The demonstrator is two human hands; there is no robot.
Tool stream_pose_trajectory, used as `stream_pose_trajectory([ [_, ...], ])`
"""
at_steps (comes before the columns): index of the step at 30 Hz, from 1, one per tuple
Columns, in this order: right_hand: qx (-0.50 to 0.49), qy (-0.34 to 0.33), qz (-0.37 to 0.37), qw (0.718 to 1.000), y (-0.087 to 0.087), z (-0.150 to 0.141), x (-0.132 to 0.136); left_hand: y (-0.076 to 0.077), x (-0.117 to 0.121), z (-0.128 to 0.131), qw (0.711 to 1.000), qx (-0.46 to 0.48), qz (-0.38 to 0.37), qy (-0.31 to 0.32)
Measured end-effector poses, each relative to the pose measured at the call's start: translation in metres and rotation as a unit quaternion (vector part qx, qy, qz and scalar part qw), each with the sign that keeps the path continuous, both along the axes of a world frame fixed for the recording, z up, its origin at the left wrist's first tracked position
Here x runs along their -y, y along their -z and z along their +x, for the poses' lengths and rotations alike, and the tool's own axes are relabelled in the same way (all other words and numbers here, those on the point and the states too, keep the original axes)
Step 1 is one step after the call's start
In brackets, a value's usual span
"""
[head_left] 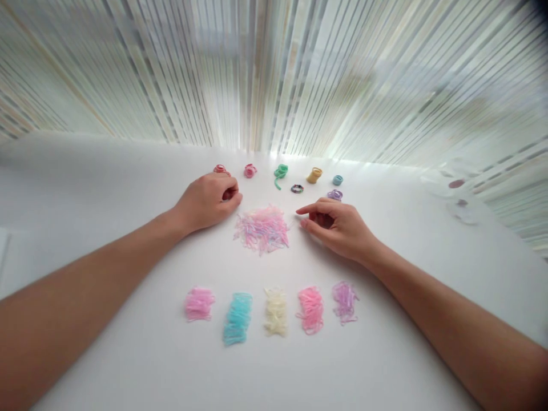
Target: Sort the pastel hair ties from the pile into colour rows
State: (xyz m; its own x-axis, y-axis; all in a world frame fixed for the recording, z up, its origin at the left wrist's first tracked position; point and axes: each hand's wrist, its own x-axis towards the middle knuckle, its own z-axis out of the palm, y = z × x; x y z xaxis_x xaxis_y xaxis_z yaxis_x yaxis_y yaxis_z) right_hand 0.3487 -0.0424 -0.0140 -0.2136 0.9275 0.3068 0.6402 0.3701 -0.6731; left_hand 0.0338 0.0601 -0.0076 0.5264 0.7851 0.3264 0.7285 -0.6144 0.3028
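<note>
Pastel rubber hair bands (261, 229) lie heaped between the hands; the left hand (206, 202) curls its fingers (226, 184) over a half-hidden reddish band (230, 194); the right hand (338, 228) stands half-curled, index finger (309, 209) extended, any hold unclear.

white table (107, 171) | sheer striped curtain (274, 74) | five elastic-band bundles in a row (275, 311) | clear object, far right (458, 197)

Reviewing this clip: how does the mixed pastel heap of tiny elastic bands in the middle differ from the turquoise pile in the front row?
The mixed pastel heap of tiny elastic bands blends pink, lilac and pale blue, while the turquoise pile of elastic bands is one colour. The mixed heap spreads wider and looser; the turquoise pile is a narrow strip. The mixed heap lies between the hands; the turquoise pile lies nearer the person. Both rest on the white surface.
</note>
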Motion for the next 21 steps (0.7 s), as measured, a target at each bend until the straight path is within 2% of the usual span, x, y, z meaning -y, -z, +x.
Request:
stream_pose_trajectory([
  [6, 0.039, -0.026, 0.001, 0.999, -0.0002, -0.0011, -0.0013, -0.0029, 0.0004, 0.0, 1.0, -0.004, 0.006, 0.003],
  [21, 0.022, -0.035, -0.025, 0.999, -0.0011, -0.0004, -0.003, -0.0024, 0.0005, 0.0004, 1.0, -0.02, 0.013, -0.001],
])
